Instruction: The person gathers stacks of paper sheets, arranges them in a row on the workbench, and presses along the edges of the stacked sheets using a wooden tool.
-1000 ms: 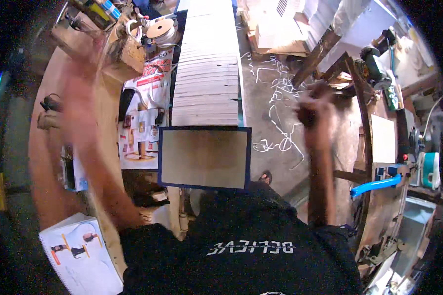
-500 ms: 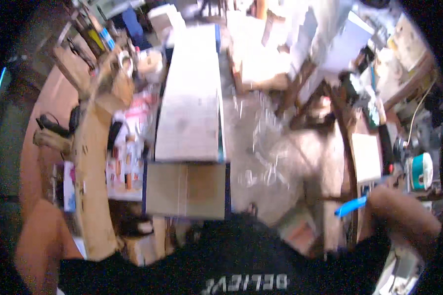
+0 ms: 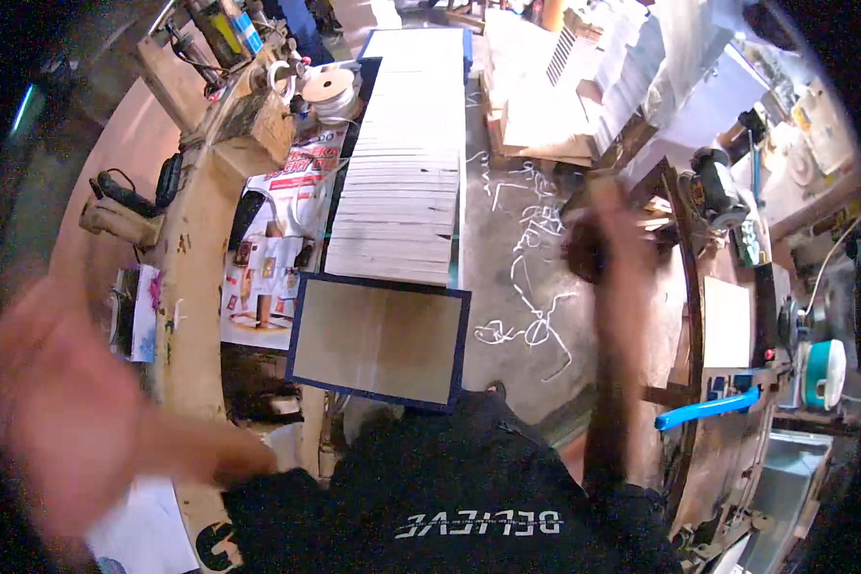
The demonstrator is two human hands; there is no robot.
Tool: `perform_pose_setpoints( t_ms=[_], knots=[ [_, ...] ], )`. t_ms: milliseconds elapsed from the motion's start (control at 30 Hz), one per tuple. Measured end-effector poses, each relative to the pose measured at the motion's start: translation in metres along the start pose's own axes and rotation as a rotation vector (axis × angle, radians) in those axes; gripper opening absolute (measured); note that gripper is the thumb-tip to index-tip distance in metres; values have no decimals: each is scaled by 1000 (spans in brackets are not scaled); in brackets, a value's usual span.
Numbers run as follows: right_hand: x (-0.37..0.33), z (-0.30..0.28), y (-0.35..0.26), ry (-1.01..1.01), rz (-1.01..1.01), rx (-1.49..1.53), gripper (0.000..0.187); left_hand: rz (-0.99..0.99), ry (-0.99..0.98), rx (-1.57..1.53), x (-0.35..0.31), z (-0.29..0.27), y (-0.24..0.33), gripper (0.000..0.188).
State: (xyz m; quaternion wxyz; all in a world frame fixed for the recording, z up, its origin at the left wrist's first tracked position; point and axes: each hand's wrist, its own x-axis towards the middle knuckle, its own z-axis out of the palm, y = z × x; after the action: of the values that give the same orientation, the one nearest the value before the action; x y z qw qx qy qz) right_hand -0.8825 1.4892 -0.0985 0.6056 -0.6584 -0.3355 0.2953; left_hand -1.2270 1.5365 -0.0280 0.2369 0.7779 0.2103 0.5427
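My left hand [image 3: 62, 402] is raised at the far left, close to the camera and beside the pale wooden beam; motion smears its fingers. My right hand [image 3: 614, 225] reaches forward over the floor side, right of a long row of white paper blocks [image 3: 397, 191]. It is blurred too, and whether it holds anything cannot be made out. The row lies packed in a long trough, and a tan board with dark blue edges [image 3: 378, 340] stands across its near end. To the right of my right forearm a blue handle [image 3: 708, 408] sticks out from the bench, touched by neither hand.
Left of the row runs a worn wooden beam [image 3: 193, 316], with a printed sheet [image 3: 273, 273] beside it and a white spool [image 3: 330, 91] farther back. White string [image 3: 538, 330] is strewn on the floor. A motor [image 3: 717, 187] and a green-and-white roll [image 3: 823, 373] are at right.
My right hand has left the area by the blue handle and swung left and forward. My left hand has come up into view at the left. The view has shifted slightly.
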Motion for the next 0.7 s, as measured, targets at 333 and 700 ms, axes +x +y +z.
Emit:
perform_pose_setpoints(
  t_ms=[333,700],
  knots=[
    [-37,153,91,-254,-621,-455,65,-324,-267,963,-98,77,-273,57],
    [-14,150,125,-255,-522,-695,57,-313,-327,1040,-105,101,-268,62]
  ],
)
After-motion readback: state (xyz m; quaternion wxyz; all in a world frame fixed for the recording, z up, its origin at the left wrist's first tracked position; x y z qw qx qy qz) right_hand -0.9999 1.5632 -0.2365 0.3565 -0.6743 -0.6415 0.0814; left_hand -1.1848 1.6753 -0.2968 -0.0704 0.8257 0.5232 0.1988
